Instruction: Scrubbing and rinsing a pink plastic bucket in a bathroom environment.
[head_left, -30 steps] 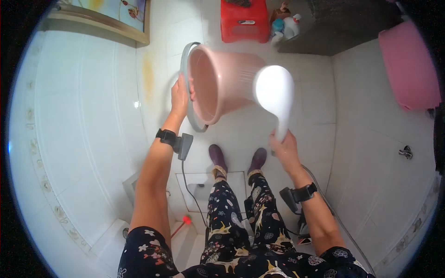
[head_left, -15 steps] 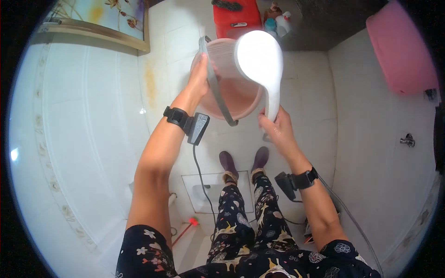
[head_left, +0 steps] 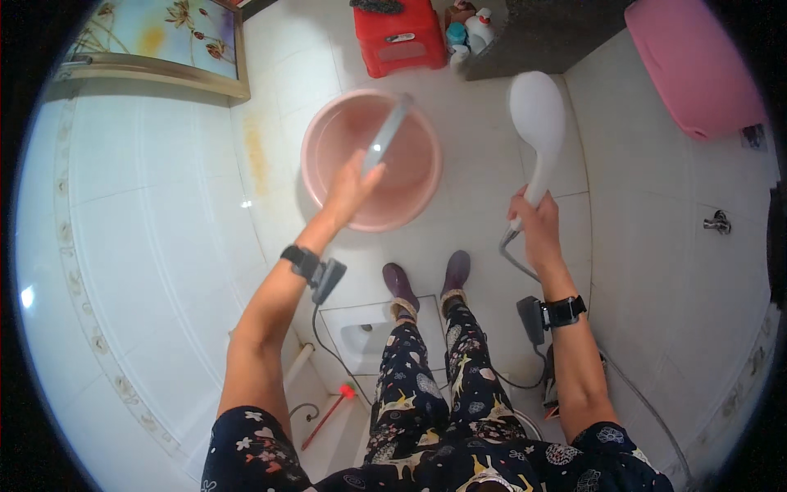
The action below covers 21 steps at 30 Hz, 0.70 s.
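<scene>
Moved since half a second ago: pink bucket [head_left: 319, 135] has swung from a tilt to mouth-up; white shower head [head_left: 539, 115] has gone from in front of it to well clear on its right.
Bucket's place: ahead of the feet, left of the shower head; I cannot tell whether its base touches the tiled floor [head_left: 492, 176].
Bucket's direction: mouth faces up toward the camera, rim nearly round; long axis runs roughly along the line of sight, base away.
Bucket handle: grey handle [head_left: 386, 138] slants across the mouth, from the hand toward the far right, its far end blurred.
Left hand: left hand [head_left: 351, 195] is over the near part of the mouth, fingers curled round the handle.
Right hand: right hand [head_left: 541, 225] grips the lower stem of the shower head.
Shower head's direction: wide end away from the person, long axis leaning slightly right; I cannot tell where its spray face points.
Hose: grey hose [head_left: 513, 255] curves from the stem's lower end.
Beyond the bucket: red stool [head_left: 399, 45].
</scene>
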### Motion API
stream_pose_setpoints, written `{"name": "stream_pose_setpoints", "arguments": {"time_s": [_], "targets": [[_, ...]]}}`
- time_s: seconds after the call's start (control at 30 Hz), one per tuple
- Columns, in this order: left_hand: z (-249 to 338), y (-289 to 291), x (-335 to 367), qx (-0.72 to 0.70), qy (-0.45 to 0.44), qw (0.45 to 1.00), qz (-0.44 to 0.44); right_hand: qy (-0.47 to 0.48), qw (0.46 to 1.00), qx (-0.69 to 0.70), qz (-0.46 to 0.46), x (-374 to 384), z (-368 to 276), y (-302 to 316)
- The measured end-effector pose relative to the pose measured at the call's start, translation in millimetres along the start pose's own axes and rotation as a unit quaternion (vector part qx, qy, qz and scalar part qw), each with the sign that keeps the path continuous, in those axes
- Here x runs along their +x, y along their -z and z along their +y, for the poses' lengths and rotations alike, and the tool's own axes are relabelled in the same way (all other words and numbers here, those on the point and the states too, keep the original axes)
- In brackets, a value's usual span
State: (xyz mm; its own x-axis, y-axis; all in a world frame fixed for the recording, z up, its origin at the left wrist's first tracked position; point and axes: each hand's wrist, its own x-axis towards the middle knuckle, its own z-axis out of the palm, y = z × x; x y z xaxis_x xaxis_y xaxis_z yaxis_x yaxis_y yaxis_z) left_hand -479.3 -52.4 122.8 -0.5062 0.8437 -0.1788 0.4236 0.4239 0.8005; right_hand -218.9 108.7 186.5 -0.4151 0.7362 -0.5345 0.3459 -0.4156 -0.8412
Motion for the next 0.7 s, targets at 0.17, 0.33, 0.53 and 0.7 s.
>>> {"name": "stream_pose_setpoints", "arguments": {"time_s": [0.17, 0.33, 0.53, 0.7], "targets": [[-13, -13, -50, 0.126, 0.027, 0.990, -0.050, 0.027, 0.999, -0.034, -0.025, 23, -20, -9], [-31, -22, -103, 0.190, -0.057, 0.976, -0.086, -0.027, 0.996, 0.027, -0.085, 38, -17, -11], [-17, -44, -122, 0.202, -0.121, 0.963, -0.128, -0.034, 0.995, 0.023, -0.086, 60, -8, -33], [-17, -49, -127, 0.209, -0.138, 0.957, -0.146, 0.003, 0.989, -0.025, -0.143, 51, -14, -71]]}}
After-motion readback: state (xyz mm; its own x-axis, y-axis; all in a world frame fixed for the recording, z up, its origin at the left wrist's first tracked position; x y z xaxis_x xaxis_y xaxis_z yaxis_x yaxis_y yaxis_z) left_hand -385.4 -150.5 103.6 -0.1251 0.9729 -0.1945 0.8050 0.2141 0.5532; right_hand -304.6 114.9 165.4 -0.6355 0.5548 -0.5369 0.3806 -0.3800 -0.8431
